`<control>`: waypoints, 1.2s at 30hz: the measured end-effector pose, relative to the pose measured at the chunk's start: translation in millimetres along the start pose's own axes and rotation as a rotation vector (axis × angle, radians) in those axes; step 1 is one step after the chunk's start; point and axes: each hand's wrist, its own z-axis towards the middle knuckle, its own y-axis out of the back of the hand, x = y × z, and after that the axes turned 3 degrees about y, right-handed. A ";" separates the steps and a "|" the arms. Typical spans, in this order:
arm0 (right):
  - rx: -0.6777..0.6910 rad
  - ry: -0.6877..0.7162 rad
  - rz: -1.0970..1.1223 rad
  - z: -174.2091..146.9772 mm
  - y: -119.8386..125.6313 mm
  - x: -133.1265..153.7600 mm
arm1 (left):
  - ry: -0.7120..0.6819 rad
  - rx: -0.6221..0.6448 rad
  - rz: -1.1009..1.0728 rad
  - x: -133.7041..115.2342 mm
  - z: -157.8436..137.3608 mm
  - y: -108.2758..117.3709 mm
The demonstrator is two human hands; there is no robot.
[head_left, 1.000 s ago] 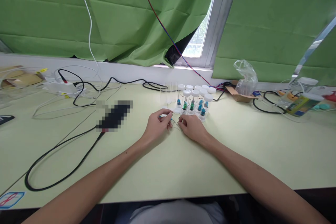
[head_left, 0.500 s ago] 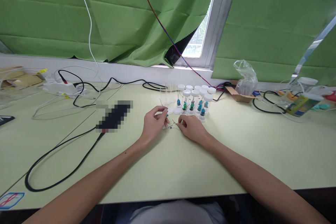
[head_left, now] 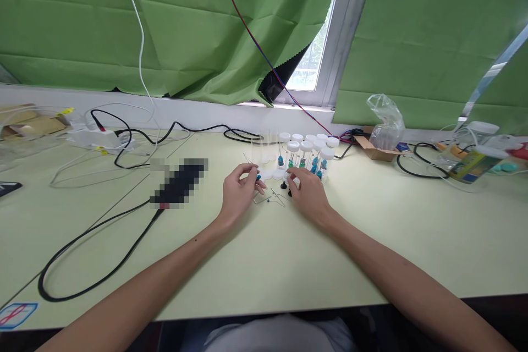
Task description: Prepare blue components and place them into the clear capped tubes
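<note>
My left hand point(head_left: 241, 190) pinches a small blue piece point(head_left: 258, 177) from which thin wires stick up; its exact kind is too small to tell. To its right, my right hand point(head_left: 307, 190) has thumb and index finger curved and apart, beside two small black pieces point(head_left: 283, 185) on the table. Between the hands lie several thin bent wires point(head_left: 274, 196), one with a small dark bead. Just behind stand clear vials with white caps point(head_left: 306, 146), holding blue and green pieces on wires. Open clear tubes point(head_left: 269, 146) stand to the left of them.
A black cable point(head_left: 51, 269) loops across the left of the table point(head_left: 247, 269) to a blurred dark object point(head_left: 179, 182). At the back right are a cardboard box point(head_left: 377, 151) with a plastic bag and a yellow-green canister point(head_left: 474, 165). A power adapter point(head_left: 101, 140) lies back left.
My right hand has let go of the thin wires and shifted up and right to the black pieces. My left hand has moved slightly left and up, still pinching the blue piece.
</note>
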 end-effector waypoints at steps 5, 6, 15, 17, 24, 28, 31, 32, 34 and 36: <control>0.102 0.033 -0.015 -0.8 -4.6 -4.0 | 0.025 0.027 0.036 1.6 -0.5 0.7; 0.125 0.035 -0.015 -0.9 -5.3 -4.8 | 0.029 0.038 0.045 1.9 -0.7 0.8; 0.207 0.069 0.027 -0.1 -8.3 -7.7 | 0.037 0.154 0.131 0.4 -4.2 -0.1; 0.214 0.084 0.042 0.2 -9.4 -8.6 | 0.056 0.206 0.133 1.4 -5.3 -0.2; 0.244 0.087 0.052 -0.5 -10.7 -9.7 | 0.067 0.287 0.186 3.4 -7.9 -0.1; 0.252 0.080 0.059 -0.8 -8.9 -7.9 | 0.086 0.292 0.186 -0.7 -9.5 -1.8; 0.271 0.078 0.065 -0.5 -8.4 -7.1 | 0.097 0.292 0.175 -3.2 -10.4 -3.5; 0.276 0.079 0.065 -0.4 -8.4 -7.1 | 0.099 0.295 0.171 -3.5 -10.5 -3.8; 0.285 0.081 0.061 -0.2 -8.5 -7.3 | 0.101 0.304 0.166 -3.3 -10.4 -4.1; 0.290 0.082 0.058 0.0 -8.5 -7.6 | 0.094 0.314 0.169 -2.6 -10.4 -3.9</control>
